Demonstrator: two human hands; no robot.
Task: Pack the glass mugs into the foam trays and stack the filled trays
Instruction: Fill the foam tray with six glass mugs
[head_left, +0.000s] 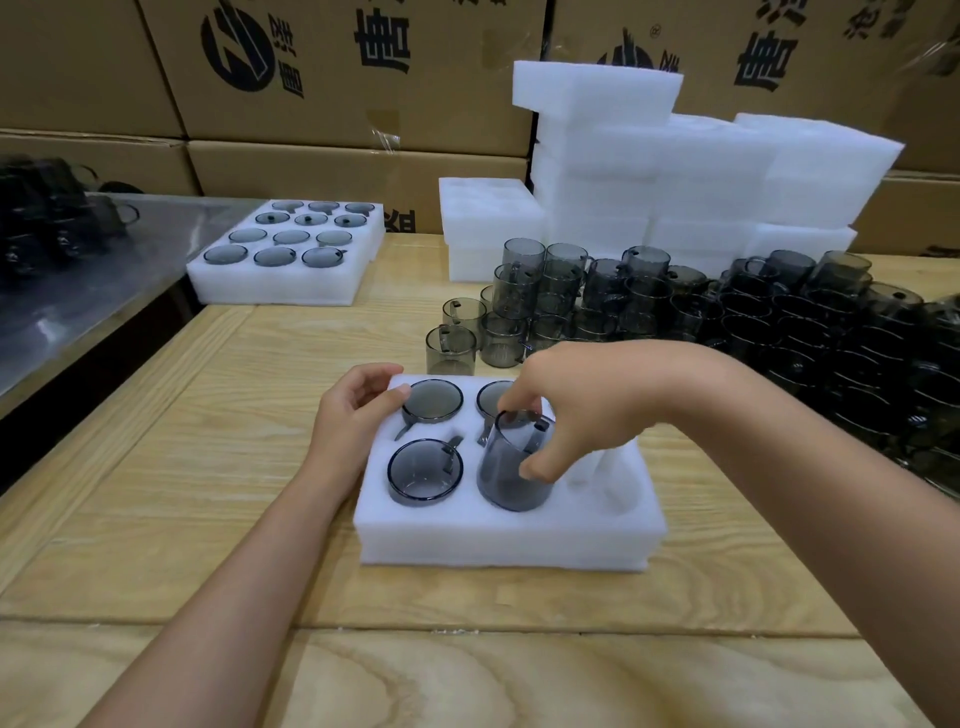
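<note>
Right hand (587, 405) pinching tilted mug (506, 470), six o'clock in tray (498, 540), left hand (353, 415) fingers curled round ten o'clock corner

The near foam tray (509, 535) is lying flat, carrying three smoky glass mugs (425, 470) seated mouth-up in its two left pockets and its far-middle pocket. A fourth mug (511, 467) is tilting partly into the near-middle pocket, with the right hand (576, 410) gripping its rim. A filled tray (280, 291) is sitting far left. Loose mugs (649, 306) are standing stacked beyond, in front of piled empty trays (675, 176).
</note>
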